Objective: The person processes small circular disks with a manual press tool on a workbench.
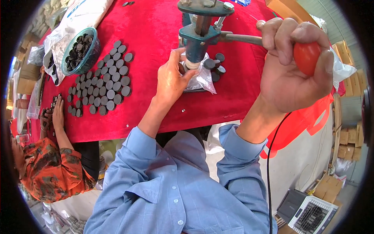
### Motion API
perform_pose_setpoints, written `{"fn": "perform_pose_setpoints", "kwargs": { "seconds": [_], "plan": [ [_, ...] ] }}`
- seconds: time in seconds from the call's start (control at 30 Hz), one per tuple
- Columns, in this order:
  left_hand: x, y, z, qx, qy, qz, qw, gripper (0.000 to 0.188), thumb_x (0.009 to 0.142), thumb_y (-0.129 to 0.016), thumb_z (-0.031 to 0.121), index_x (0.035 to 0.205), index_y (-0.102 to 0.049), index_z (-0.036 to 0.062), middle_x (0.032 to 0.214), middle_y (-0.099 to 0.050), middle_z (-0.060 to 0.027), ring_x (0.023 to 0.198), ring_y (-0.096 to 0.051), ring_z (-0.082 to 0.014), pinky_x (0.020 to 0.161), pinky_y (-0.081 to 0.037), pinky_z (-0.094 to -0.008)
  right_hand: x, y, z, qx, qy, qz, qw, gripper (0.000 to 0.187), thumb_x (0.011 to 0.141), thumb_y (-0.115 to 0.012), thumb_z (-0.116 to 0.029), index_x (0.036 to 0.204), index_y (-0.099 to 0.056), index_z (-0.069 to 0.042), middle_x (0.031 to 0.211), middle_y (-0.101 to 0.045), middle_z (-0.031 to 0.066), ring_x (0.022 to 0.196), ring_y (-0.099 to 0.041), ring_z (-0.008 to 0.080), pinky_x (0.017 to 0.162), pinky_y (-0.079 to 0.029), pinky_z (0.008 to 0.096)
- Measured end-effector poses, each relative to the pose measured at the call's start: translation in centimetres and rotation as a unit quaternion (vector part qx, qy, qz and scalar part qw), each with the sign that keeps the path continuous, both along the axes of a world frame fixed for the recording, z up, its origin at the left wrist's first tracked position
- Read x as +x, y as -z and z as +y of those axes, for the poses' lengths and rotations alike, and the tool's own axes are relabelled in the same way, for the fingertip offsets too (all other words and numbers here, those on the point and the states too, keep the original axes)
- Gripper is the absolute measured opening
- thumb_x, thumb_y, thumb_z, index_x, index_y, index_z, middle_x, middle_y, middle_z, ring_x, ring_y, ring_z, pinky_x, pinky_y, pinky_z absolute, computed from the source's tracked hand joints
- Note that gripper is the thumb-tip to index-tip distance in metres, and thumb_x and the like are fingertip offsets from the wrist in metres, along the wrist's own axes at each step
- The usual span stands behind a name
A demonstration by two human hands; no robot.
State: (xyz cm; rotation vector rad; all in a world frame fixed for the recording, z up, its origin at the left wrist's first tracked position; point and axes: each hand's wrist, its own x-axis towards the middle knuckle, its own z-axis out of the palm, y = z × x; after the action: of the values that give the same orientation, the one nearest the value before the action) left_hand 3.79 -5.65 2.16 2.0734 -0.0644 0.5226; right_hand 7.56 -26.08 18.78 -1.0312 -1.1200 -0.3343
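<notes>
A dark green hand press [196,43] stands on the red-covered table in front of me. My right hand [292,70] is closed round the red ball knob [307,57] of its metal lever [245,38], raised at the right. Under the press's pale ram tip [192,64], the thumb and fingers of my left hand [171,80] pinch a small dark piece, mostly hidden by the fingers. Clear plastic film [203,80] lies about the press base. Several black round caps [220,57] sit just right of the press, and many more black caps [110,85] spread to the left of my left hand.
A teal basket [96,52] of black parts stands at the far left beside a white sack [83,17]. At the left edge, a co-worker's hands [58,115] handle small dark pieces. A red bag [300,128] hangs at the right; a black cable [269,171] runs down beside my right arm.
</notes>
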Motion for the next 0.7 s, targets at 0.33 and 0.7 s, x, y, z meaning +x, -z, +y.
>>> {"fn": "perform_pose_setpoints", "kwargs": {
  "seconds": [0.33,0.7],
  "plan": [
    [-0.3,0.4,0.5,-0.002,0.004,-0.019,1.0,0.066,0.073,-0.088,0.011,0.128,-0.053,0.0044,0.102,-0.071,-0.0132,0.067,-0.066,-0.0225,0.062,-0.054,-0.0354,-1.0,1.3,0.5,0.034,0.031,0.014,0.999,0.048,0.102,-0.041,-0.047,0.106,-0.062,-0.005,0.067,-0.04,0.003,0.067,-0.037,0.0208,0.077,-0.038,0.0442],
    [-0.3,0.2,0.9,0.004,0.03,-0.016,0.999,0.06,0.075,-0.081,0.003,0.129,-0.054,0.0039,0.106,-0.069,-0.0134,0.071,-0.065,-0.0248,0.065,-0.053,-0.0358,-6.2,6.7,0.0,-0.003,0.099,0.002,0.995,0.034,0.1,-0.045,-0.047,0.1,-0.057,-0.015,0.072,-0.046,0.0031,0.077,-0.05,0.025,0.1,-0.037,0.0527]
  ]
}}
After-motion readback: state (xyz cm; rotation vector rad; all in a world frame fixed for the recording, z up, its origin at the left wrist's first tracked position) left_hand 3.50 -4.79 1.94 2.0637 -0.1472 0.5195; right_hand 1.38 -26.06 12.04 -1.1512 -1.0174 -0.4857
